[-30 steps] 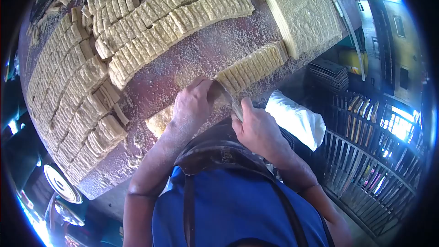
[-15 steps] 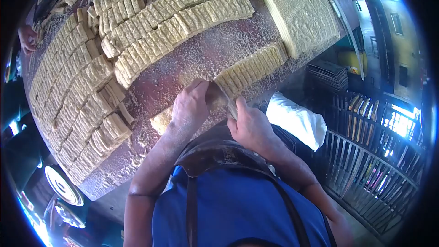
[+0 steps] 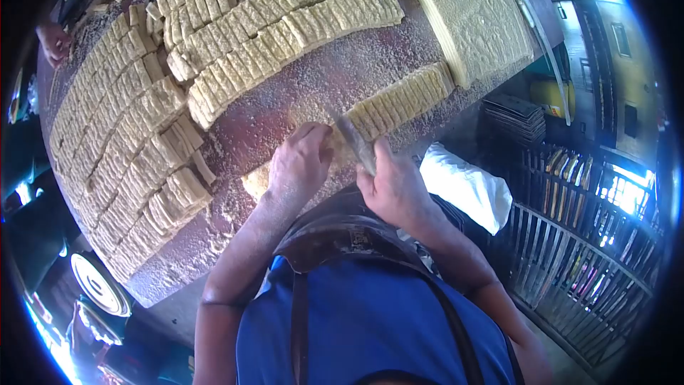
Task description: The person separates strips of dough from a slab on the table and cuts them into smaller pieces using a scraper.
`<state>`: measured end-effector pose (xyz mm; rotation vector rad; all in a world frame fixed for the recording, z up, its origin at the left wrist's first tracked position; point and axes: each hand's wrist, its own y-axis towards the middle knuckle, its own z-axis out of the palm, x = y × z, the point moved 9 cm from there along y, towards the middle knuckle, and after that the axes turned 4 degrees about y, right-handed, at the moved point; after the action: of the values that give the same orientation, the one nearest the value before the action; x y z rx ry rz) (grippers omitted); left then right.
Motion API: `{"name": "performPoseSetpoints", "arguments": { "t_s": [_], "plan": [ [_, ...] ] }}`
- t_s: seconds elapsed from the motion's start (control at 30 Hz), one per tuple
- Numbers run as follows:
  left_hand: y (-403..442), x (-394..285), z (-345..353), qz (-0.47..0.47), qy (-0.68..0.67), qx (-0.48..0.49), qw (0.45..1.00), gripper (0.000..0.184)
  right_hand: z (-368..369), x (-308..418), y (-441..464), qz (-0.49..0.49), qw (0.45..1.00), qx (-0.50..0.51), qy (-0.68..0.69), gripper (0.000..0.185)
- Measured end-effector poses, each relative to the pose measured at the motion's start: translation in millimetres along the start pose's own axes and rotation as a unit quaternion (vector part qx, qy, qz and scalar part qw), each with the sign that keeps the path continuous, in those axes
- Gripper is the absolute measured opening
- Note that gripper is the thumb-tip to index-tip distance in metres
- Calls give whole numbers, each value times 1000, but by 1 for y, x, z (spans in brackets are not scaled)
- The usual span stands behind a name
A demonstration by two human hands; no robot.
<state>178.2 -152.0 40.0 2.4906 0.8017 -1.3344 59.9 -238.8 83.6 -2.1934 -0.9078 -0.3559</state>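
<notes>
In my right hand (image 3: 393,182) is a knife (image 3: 354,141), its fingers wrapped around the handle and the blade slanting up and left. My left hand (image 3: 301,160) has its fingers bent and pressed onto a crumb-coated, dough-like strip (image 3: 256,184), mostly hidden beneath the palm. Just right of the blade lies a row of narrow cut slices (image 3: 400,103), still side by side. The blade's tip is near my left fingertips, with a small gap between them.
Sliced rows (image 3: 285,43) lie across the crumb-strewn table (image 3: 285,110), with more rows (image 3: 117,135) at the left. A large uncut slab (image 3: 477,14) sits at the upper right. Another person's hand (image 3: 54,43) is at the left edge. A white sack (image 3: 467,185) is beside my right arm.
The knife has lifted and turned, so more of its blade shows. My right hand has shifted slightly right. The left hand stays nearly in place on the strip.
</notes>
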Motion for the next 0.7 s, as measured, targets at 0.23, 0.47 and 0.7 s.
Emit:
{"name": "performPoseSetpoints", "arguments": {
  "t_s": [0.23,0.47,0.7],
  "plan": [
    [5,0,0,7,-8,0,1000,22,34,-16,21,32,998,45,-4,33],
    [3,-1,0,-7,4,-8,1000,18,34,-5,28,-73,996,-30,31,37],
    [-13,0,-12,-29,23,-24,999,32,32,-3,23,-64,998,-11,5,38]
  ]
}}
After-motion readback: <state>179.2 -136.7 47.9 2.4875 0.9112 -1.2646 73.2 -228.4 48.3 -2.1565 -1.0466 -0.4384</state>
